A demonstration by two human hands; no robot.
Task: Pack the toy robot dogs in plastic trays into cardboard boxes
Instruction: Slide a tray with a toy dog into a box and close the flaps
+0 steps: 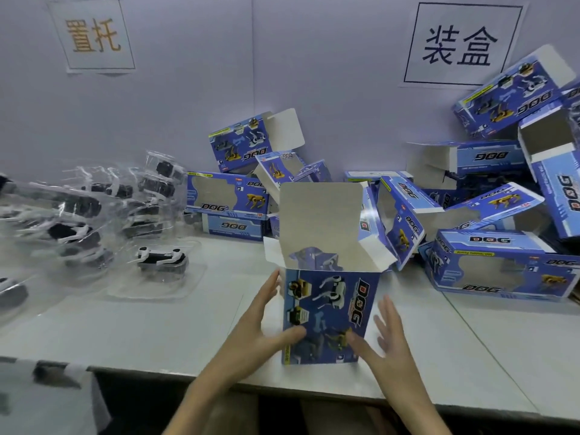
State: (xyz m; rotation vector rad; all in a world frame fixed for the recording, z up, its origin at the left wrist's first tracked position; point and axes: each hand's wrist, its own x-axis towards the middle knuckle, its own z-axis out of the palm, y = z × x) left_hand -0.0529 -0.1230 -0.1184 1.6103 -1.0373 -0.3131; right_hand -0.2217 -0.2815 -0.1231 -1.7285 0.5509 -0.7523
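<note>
Left hand, fingers straight, rests against the left side of an upright open-topped cardboard box on the near tabletop; right hand, fingers spread, touches its front. More boxes pile far right; toy dogs in clear trays lie left.

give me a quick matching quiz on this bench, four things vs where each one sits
Things:
1 upright box
2 single dog tray
3 orange-text sign
4 black-text sign

Places:
a wall, upper right
b between left hand and right hand
c wall, upper left
d table, left of the upright box

Pairs: 1-b, 2-d, 3-c, 4-a
</note>
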